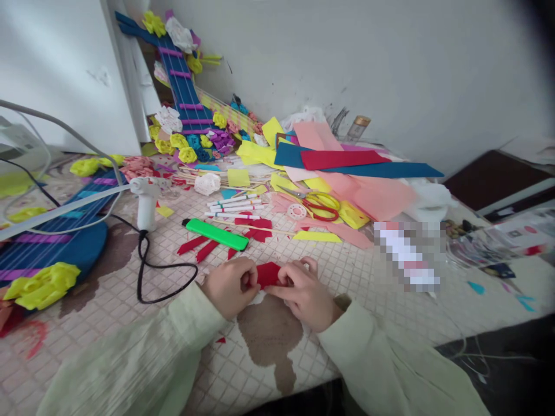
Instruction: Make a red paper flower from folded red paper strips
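A piece of red paper [268, 275] is stretched between my two hands, just above the table near its front edge. My left hand [232, 286] has its fingers curled closed on the paper's left side. On the other side my right hand [303, 292] pinches the paper's right edge, with the index finger along its lower edge. Beyond my hands lie several cut red paper pieces [259, 230]. A green box cutter [217, 233] rests across some of them.
A white glue gun [146, 202] with a black cord [141, 268] stands at left. Several markers [236, 203], yellow-and-red scissors [321, 207] and a white tape roll [296, 211] lie farther back. Blue paper guitars [184, 86] with yellow flowers stand and lie at left; coloured paper sheets [359, 167] pile up behind.
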Tool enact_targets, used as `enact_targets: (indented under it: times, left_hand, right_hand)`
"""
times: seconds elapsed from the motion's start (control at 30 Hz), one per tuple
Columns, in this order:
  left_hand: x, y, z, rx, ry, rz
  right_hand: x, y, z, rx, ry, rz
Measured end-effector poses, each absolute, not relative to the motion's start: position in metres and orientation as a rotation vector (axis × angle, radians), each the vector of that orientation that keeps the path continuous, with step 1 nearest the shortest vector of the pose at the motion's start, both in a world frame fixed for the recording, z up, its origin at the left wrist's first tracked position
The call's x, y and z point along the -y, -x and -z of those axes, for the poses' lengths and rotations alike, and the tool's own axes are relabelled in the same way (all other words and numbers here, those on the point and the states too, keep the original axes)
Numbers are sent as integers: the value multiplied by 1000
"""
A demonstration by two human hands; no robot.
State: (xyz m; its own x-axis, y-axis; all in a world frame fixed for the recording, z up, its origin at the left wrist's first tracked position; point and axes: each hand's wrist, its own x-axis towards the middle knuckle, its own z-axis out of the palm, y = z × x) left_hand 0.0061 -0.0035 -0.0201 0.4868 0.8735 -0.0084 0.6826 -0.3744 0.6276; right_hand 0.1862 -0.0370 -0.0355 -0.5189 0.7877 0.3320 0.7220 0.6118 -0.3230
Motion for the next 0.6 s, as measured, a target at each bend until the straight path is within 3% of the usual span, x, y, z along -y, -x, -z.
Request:
enact_targets:
  times: [0.6]
  left_hand:
    - [-2, -2, 14, -1161, -2163, -391]
  right_hand:
    - [40, -198, 37, 2111, 1318, -149]
